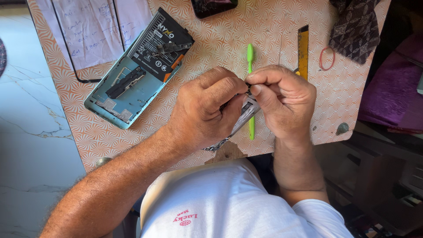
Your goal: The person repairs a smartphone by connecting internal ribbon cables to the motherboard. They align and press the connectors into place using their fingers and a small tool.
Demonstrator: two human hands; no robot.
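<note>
both hands, left hand (205, 112) and right hand (282, 101), are curled tight, fingertips pinching one small silvery part (246, 112) between them. it looks thin and flat, mostly hidden, above a green toothbrush (250, 66) on the surface (220, 39).

Green toothbrush (250, 61), red rubber band (327, 58), orange swirl-patterned table (220, 42).

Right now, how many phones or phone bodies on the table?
2. An opened phone body with a black battery lies left of the left hand; a dark phone is cut off at the top edge. Hands may hide more parts.
</note>
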